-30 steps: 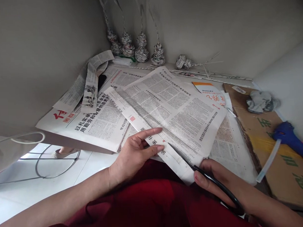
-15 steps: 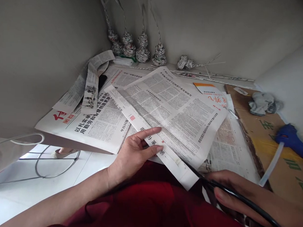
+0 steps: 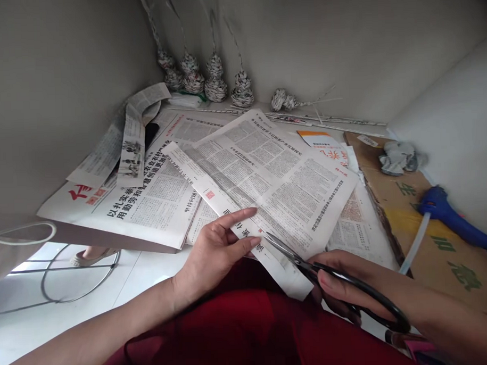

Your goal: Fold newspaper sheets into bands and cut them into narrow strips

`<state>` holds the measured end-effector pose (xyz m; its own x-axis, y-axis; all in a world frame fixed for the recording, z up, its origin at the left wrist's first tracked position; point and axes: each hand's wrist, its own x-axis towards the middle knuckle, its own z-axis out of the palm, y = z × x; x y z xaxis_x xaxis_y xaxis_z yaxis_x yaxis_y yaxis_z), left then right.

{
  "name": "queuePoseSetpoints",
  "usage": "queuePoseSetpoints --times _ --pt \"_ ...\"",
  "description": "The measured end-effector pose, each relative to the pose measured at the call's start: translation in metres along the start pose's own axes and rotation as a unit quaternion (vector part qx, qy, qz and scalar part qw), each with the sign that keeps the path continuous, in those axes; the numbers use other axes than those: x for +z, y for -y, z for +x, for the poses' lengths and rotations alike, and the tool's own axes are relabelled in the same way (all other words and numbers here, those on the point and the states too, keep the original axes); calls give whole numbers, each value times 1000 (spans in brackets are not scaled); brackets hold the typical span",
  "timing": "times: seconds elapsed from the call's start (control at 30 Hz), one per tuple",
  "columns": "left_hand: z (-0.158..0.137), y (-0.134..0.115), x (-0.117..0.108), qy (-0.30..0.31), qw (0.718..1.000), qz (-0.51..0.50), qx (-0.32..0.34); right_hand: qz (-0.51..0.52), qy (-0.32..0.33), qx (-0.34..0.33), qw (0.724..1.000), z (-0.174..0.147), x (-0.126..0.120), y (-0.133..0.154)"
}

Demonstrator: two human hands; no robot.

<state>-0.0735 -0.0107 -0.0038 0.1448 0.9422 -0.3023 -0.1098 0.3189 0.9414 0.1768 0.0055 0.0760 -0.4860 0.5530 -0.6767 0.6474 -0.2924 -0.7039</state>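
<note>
Newspaper (image 3: 283, 173): thin matt paper, smooth w/ one crisp folded strip along the edge. Scissors (image 3: 305, 263): shiny metal blades, glossy blk handles, prob. plastic. Gourds (image 3: 215, 90): rough woven paper. Cardboard (image 3: 426, 272): matt brn, w/ smooth yel. tape (image 3: 402, 219). Glue gun (image 3: 460, 223): smooth blue plastic; stick (image 3: 416, 243) semi-transp. Garment (image 3: 240, 331): matt red cloth. Floor (image 3: 125, 277): glossy wht tile. Wall (image 3: 322, 41): matt, smooth.

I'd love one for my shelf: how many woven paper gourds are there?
5: left to right at the back, first gourd, second gourd, third gourd and fourth gourd standing, the fifth gourd lying on its side.
</note>
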Motion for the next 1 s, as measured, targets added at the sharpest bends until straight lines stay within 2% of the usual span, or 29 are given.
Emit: queuePoseSetpoints --times 0.07,0.1,0.3,0.47,0.57,0.63,0.73,1.0 --pt "-1 2 0 -3 1000 -4 1 19 54 15 998 4 -3 -3" --pt "-1 3 0 -5 1000 -4 2 21 61 20 998 4 -4 -5" --pt "-1 4 1 6 1000 2 8 35 -12 60 997 -11 -2 -10" --pt "-1 6 4 17 1000 9 11 42 43 35 998 -2 -2 -6" --pt "-3 8 6 28 1000 -7 -1 30 50 11 998 8 -4 -4" --pt "-4 7 7 35 999 -19 -11 21 50 20 998 13 -4 -4" --pt "-6 5 7 39 999 -22 -13 13 28 32 999 17 -2 -4" --pt "-7 0 6 36 999 -7 -3 -17 -58 -6 998 18 6 -8"
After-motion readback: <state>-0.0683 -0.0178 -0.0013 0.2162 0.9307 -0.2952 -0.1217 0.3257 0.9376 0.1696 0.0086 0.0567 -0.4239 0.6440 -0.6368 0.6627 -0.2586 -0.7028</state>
